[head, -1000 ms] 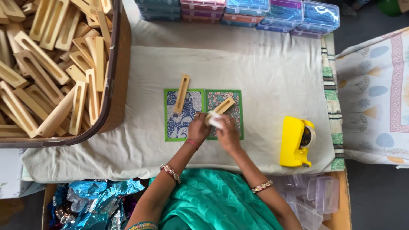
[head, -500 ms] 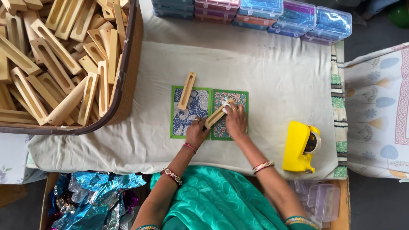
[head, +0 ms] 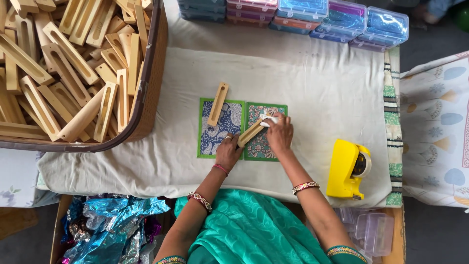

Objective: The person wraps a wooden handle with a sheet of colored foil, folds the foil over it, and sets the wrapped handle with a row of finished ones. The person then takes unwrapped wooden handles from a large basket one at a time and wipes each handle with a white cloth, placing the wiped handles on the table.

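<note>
A slotted wooden piece (head: 251, 132) is held diagonally over two patterned cards on the cloth-covered table (head: 317, 93). Its lower end is gripped by the left hand (head: 228, 152), fingers curled closed around it. Its upper end is covered by the right hand (head: 280, 134), which is closed on a small white cloth (head: 267, 119) and pressed onto the wood — how tightly the cloth is pinched cannot be told.

The piece is seen lying across the seam between the blue patterned card (head: 221, 128) and the green patterned card (head: 264, 142); both have green borders and lie flat, side by side, touching. A second slotted wooden piece (head: 217, 104) is laid on the blue card, upright-ish and slightly tilted, its top end past the card's upper edge; it is touched by neither hand.

A yellow tape dispenser (head: 348, 169) is placed to the right of the hands, near the table's front edge, well apart from the cards. A large basket (head: 151, 93) (brown rim, at left) is filled with many more slotted wooden pieces (head: 68, 73). A row of clear plastic boxes (head: 312, 17) with coloured contents is stacked along the far edge. Crumpled blue foil wrapping (head: 105, 222) is seen below the table at left — more clear plastic cases (head: 371, 230) at lower right. Bangles are worn on both wrists.
</note>
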